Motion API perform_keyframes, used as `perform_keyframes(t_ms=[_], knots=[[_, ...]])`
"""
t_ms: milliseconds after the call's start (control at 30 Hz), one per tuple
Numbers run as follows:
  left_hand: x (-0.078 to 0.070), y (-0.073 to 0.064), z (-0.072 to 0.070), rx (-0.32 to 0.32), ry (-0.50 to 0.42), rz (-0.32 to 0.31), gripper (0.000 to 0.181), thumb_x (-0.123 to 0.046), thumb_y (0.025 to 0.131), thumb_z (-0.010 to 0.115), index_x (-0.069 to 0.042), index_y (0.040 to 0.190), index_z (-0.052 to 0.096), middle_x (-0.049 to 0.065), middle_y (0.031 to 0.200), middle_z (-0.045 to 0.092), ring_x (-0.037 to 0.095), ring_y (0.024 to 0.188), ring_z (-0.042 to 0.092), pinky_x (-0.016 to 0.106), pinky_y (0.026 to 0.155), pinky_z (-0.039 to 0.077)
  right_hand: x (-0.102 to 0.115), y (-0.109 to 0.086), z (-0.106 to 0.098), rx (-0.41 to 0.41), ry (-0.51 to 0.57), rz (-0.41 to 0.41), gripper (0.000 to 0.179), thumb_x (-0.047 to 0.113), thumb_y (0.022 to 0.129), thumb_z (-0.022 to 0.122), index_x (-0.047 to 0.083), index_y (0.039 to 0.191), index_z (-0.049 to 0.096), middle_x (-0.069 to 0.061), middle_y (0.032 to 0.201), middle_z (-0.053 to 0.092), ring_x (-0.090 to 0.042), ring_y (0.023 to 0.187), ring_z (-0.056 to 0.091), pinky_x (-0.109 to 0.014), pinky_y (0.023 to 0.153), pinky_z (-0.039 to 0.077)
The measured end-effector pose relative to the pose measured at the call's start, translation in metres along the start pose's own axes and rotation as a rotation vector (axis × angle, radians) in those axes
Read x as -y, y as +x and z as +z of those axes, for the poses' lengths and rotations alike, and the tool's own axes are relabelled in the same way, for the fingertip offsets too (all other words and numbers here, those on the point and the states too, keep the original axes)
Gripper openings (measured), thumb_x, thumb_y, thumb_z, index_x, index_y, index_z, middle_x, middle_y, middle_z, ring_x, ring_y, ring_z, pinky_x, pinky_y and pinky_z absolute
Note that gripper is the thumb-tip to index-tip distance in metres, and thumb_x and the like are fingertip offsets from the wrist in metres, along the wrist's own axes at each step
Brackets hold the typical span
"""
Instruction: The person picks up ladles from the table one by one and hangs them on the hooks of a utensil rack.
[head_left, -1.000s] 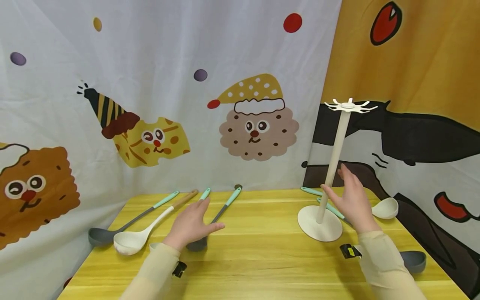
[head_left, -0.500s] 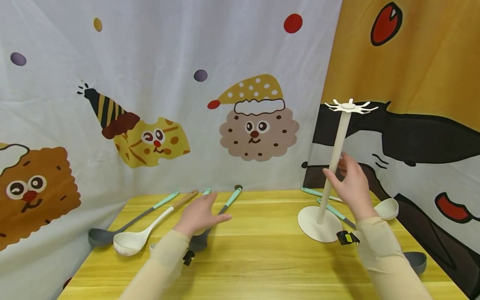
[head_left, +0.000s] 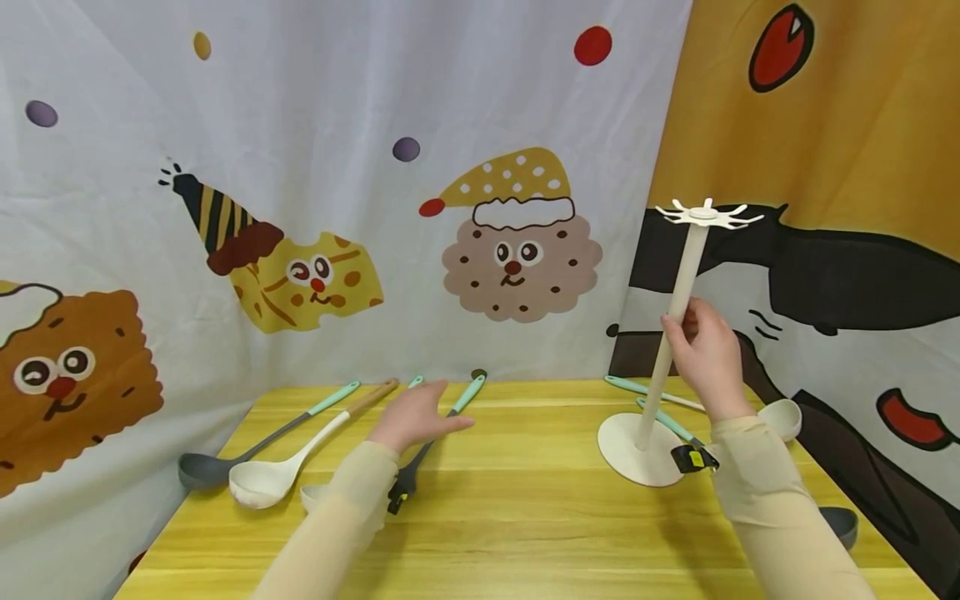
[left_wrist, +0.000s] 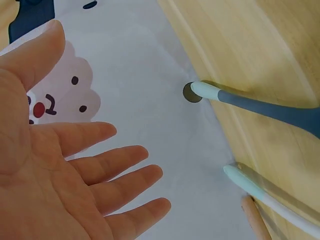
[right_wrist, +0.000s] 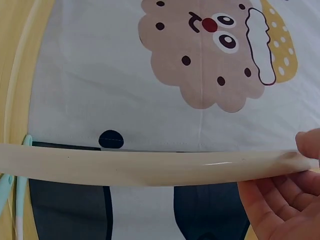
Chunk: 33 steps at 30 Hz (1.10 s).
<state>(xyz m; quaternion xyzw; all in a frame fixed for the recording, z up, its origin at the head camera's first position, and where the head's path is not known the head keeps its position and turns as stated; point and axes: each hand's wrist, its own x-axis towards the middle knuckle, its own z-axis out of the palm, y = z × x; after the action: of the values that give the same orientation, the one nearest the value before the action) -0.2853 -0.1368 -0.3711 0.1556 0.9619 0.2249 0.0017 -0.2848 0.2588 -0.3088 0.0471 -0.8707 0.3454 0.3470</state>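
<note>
A cream utensil stand (head_left: 678, 287) rises on the right side of the table, with a ring of hooks on top and a round base (head_left: 622, 442). My right hand (head_left: 707, 360) grips its pole at mid-height; in the right wrist view the thumb lies on one side of the pole (right_wrist: 150, 167) and the fingers on the other. Above the left-hand ladles hovers my left hand (head_left: 416, 415), fingers spread and palm bare in the left wrist view. Beneath it lies a dark ladle with a mint handle (head_left: 468, 393), partly covered by the wrist.
Left on the wooden table (head_left: 517, 525) lie a dark grey ladle (head_left: 206, 472), a white ladle with a wooden handle (head_left: 258, 483) and a half-hidden white bowl (head_left: 312, 496). Mint handles (head_left: 667, 419), a white bowl (head_left: 782, 418) and a dark bowl (head_left: 842, 525) surround the stand. A printed curtain hangs behind.
My right hand has moved up and closed round the stand's pole. My left hand has drifted right and slightly forward, still spread. The stand stays in place.
</note>
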Motion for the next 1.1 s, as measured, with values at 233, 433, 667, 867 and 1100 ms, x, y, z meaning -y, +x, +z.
perform_keyframes(t_ms=[233, 433, 667, 867, 1100], knots=[[0.001, 0.005, 0.006, 0.011, 0.009, -0.029, 0.084, -0.058, 0.086, 0.069, -0.003, 0.146, 0.047, 0.015, 0.144, 0.052, 0.036, 0.129, 0.05, 0.054, 0.103, 0.041, -0.003, 0.002, 0.0, -0.02, -0.02, -0.001, 0.033, 0.02, 0.103, 0.053, -0.009, 0.12, 0.056, -0.027, 0.102, 0.06, -0.041, 0.09, 0.057, -0.053, 0.076, 0.046], [0.005, 0.009, 0.012, 0.024, -0.005, -0.036, 0.08, -0.055, 0.088, 0.068, -0.002, 0.145, 0.048, 0.016, 0.143, 0.052, 0.037, 0.129, 0.05, 0.054, 0.103, 0.041, -0.004, 0.004, 0.002, -0.029, -0.031, 0.005, 0.032, 0.019, 0.103, 0.055, -0.008, 0.119, 0.058, -0.027, 0.101, 0.061, -0.04, 0.088, 0.057, -0.049, 0.073, 0.045], [0.003, 0.013, 0.014, 0.027, -0.012, -0.036, 0.079, -0.054, 0.088, 0.068, -0.001, 0.144, 0.048, 0.015, 0.143, 0.052, 0.036, 0.129, 0.05, 0.053, 0.104, 0.041, -0.004, 0.006, 0.002, -0.037, -0.034, 0.011, 0.032, 0.02, 0.102, 0.057, -0.008, 0.116, 0.061, -0.025, 0.098, 0.061, -0.038, 0.087, 0.056, -0.046, 0.071, 0.043], [0.002, 0.015, 0.012, 0.033, -0.016, -0.053, 0.08, -0.053, 0.088, 0.069, -0.001, 0.145, 0.048, 0.016, 0.143, 0.052, 0.036, 0.129, 0.049, 0.052, 0.105, 0.04, -0.001, 0.007, 0.003, -0.057, -0.024, -0.01, 0.028, 0.019, 0.1, 0.06, -0.007, 0.111, 0.064, -0.024, 0.094, 0.062, -0.037, 0.085, 0.057, -0.043, 0.071, 0.042], [0.005, 0.018, 0.013, 0.033, -0.023, -0.061, 0.079, -0.053, 0.088, 0.069, 0.0, 0.143, 0.049, 0.017, 0.141, 0.054, 0.038, 0.127, 0.051, 0.054, 0.102, 0.042, 0.003, 0.007, 0.008, -0.069, -0.01, -0.037, 0.023, 0.014, 0.098, 0.063, -0.007, 0.106, 0.065, -0.023, 0.091, 0.062, -0.036, 0.082, 0.057, -0.041, 0.07, 0.041]])
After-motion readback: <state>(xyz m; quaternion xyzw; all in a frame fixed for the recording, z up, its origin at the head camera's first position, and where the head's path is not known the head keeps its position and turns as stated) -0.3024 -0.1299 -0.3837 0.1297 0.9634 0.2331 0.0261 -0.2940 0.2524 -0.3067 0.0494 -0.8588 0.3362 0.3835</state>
